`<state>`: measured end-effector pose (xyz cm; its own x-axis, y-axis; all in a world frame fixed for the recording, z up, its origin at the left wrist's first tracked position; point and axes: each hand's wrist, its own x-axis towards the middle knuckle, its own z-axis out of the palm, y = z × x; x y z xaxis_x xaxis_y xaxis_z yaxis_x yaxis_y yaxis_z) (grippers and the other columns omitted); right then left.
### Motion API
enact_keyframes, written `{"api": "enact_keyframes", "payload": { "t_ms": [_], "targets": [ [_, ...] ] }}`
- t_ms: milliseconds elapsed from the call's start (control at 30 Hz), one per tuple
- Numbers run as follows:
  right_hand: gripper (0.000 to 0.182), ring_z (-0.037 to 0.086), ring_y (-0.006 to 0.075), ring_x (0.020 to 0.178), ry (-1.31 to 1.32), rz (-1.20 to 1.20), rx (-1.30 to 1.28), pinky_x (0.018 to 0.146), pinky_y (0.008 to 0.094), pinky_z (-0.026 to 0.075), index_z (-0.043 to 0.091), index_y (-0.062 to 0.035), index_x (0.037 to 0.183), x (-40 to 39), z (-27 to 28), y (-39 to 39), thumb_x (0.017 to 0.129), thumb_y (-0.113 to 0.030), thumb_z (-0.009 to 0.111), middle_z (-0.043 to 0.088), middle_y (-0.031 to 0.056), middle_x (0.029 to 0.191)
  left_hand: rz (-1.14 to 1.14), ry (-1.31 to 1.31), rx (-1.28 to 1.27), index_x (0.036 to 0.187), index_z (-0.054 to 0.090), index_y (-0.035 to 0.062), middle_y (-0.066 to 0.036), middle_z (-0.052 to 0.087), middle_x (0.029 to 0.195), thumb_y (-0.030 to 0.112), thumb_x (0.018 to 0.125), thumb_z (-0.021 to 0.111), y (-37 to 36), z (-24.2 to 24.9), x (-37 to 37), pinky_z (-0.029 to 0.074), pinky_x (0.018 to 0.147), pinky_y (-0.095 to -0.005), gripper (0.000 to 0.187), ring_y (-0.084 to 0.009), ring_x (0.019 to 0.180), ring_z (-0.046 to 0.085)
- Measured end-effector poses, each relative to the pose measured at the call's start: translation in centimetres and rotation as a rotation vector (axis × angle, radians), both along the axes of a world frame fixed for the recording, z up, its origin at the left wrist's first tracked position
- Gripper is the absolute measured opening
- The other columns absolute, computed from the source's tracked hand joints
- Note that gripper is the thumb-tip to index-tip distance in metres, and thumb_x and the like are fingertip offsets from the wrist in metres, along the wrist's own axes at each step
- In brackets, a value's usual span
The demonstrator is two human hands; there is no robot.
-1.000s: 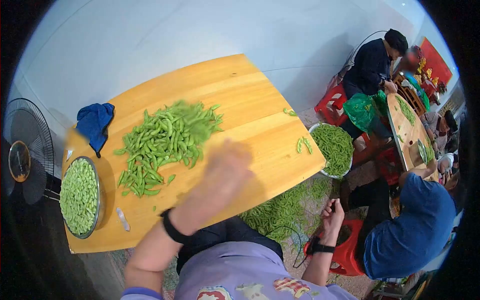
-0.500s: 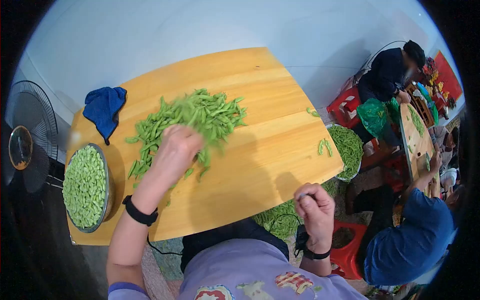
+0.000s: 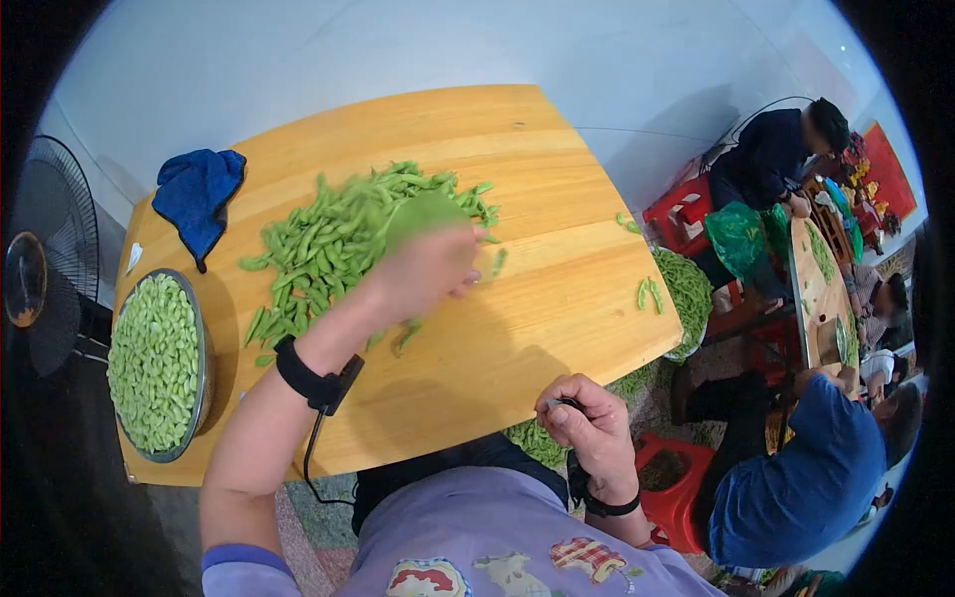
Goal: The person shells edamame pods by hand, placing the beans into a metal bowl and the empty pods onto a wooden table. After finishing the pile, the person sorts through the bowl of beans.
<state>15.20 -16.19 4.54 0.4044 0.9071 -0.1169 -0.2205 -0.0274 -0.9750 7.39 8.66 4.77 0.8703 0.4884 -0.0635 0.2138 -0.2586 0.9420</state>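
Observation:
My left hand (image 3: 430,267) is over the near right side of a pile of green soybean pods (image 3: 323,239) on the wooden table. Motion smears its fingers and the green around them, so I cannot tell what they hold. One blurred pod (image 3: 498,263) shows just beyond the fingertips. Close to the table's near edge, my right hand (image 3: 597,430) is closed, thumb against forefinger, on a small dark metal tool (image 3: 567,403). At the left end of the table stands a metal bowl (image 3: 206,370) heaped with shelled beans (image 3: 154,358).
A blue cloth (image 3: 199,199) lies at the table's far left, with a fan (image 3: 45,259) beyond. Loose pods (image 3: 650,295) lie at right. More pods fill a basin (image 3: 686,298) on the floor. Red stools (image 3: 676,497) and people (image 3: 806,478) at another table (image 3: 808,279) are at right.
My left hand has swept right across the pile. My right hand has shifted left and slightly down, still closed. The view has also shifted a little.

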Motion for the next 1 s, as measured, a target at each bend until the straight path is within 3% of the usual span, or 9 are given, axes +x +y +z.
{"api": "enact_keyframes", "payload": {
  "t_ms": [67, 133, 267, 467, 567, 667, 767, 933, 1000],
  "targets": [
    [0.013, 0.042, 0.0024, 0.058, 0.013, 0.01, -0.007, 0.051, 0.0163, 0.034, 0.055, -0.0006, 0.092, -0.1, -0.1, 0.2, 0.085, -0.012, 0.057, 0.051, -0.0029, 0.071, 0.02, -0.102, -0.113, 0.08, 0.06, 0.0019, -0.01, 0.053, 0.081, 0.006, 0.074, 0.06, 0.8, -0.1, -0.7, 0.045, 0.061, -0.0325, 0.007, -0.0253, 0.067, 0.054],
    [0.013, 0.042, 0.0025, 0.058, 0.023, 0.012, -0.013, 0.051, 0.0165, 0.034, 0.055, -0.0007, 0.093, -0.2, -0.3, 0.5, 0.085, -0.011, 0.056, 0.051, -0.0029, 0.071, -0.265, 0.059, 0.752, 0.077, 0.059, 0.0043, -0.01, 0.051, 0.081, 0.004, 0.07, 0.059, 2.3, -0.4, -2.0, 0.045, 0.063, -0.0325, 0.007, -0.0252, 0.073, 0.053],
    [0.012, 0.042, 0.003, 0.058, 0.027, 0.048, -0.034, 0.052, 0.0167, 0.035, 0.056, -0.0007, 0.092, -0.6, -0.7, 1.1, 0.085, -0.01, 0.056, 0.051, -0.0031, 0.07, -0.288, 0.191, 0.859, 0.074, 0.058, 0.0056, -0.009, 0.049, 0.081, 0.005, 0.065, 0.059, 2.3, -3.1, -3.4, 0.044, 0.064, -0.0326, 0.008, -0.0256, 0.081, 0.049],
    [0.011, 0.042, 0.0027, 0.058, -0.012, 0.066, -0.081, 0.052, 0.0165, 0.035, 0.057, -0.0008, 0.092, -0.8, -0.4, 1.6, 0.084, -0.007, 0.057, 0.05, -0.0036, 0.069, -0.443, 0.005, 1.194, 0.072, 0.056, 0.0069, -0.009, 0.05, 0.084, 0.006, 0.064, 0.06, 2.0, -1.1, -2.8, 0.043, 0.066, -0.0317, 0.008, -0.0261, 0.088, 0.048],
    [0.013, 0.045, 0.0037, 0.059, -0.097, 0.047, -0.119, 0.052, 0.0174, 0.036, 0.058, -0.0006, 0.094, -0.4, -0.2, 2.0, 0.083, -0.007, 0.058, 0.051, -0.0026, 0.07, -0.458, -0.224, 1.077, 0.076, 0.056, 0.0055, -0.008, 0.055, 0.086, 0.008, 0.069, 0.061, 2.5, -1.5, -1.8, 0.044, 0.066, -0.0328, 0.009, -0.0258, 0.085, 0.052],
    [0.019, 0.05, 0.0076, 0.063, -0.258, -0.038, -0.091, 0.056, 0.0208, 0.041, 0.057, 0.0006, 0.099, 0.1, 0.0, 3.0, 0.082, -0.007, 0.059, 0.055, 0.0012, 0.071, -0.293, 0.0, 0.692, 0.081, 0.056, 0.0036, -0.008, 0.059, 0.081, 0.008, 0.073, 0.061, 0.8, -1.8, -1.7, 0.045, 0.064, -0.034, 0.01, -0.0262, 0.075, 0.056],
    [0.025, 0.055, 0.0136, 0.068, -0.42, -0.13, -0.054, 0.06, 0.0256, 0.044, 0.057, 0.0019, 0.103, 0.2, 0.0, 4.6, 0.08, -0.009, 0.061, 0.058, 0.0074, 0.073, -0.274, -0.309, 0.563, 0.087, 0.057, 0.0027, -0.009, 0.057, 0.072, 0.007, 0.075, 0.061, -1.4, -1.9, -1.9, 0.045, 0.061, -0.0322, 0.013, -0.023, 0.062, 0.056],
    [0.023, 0.057, 0.0256, 0.066, -0.737, 0.028, -0.151, 0.059, 0.0315, 0.045, 0.058, 0.0022, 0.095, 0.3, 0.5, 4.8, 0.078, -0.011, 0.063, 0.058, 0.0171, 0.074, -0.132, 0.012, -0.12, 0.092, 0.058, 0.0004, -0.002, 0.056, 0.076, -0.001, 0.074, 0.062, -5.2, 1.4, -3.2, 0.045, 0.064, -0.0215, 0.019, -0.0094, 0.07, 0.055],
    [0.018, 0.054, 0.0186, 0.061, -0.712, -0.025, -0.088, 0.056, 0.0291, 0.043, 0.058, 0.0011, 0.091, 0.1, -0.1, 4.7, 0.079, -0.01, 0.063, 0.058, 0.0111, 0.07, -0.065, -0.109, -0.317, 0.092, 0.058, -0.0002, -0.001, 0.056, 0.079, -0.002, 0.074, 0.062, -6.2, 1.0, -3.7, 0.045, 0.066, -0.0209, 0.019, -0.0092, 0.072, 0.054]
  ]
}}
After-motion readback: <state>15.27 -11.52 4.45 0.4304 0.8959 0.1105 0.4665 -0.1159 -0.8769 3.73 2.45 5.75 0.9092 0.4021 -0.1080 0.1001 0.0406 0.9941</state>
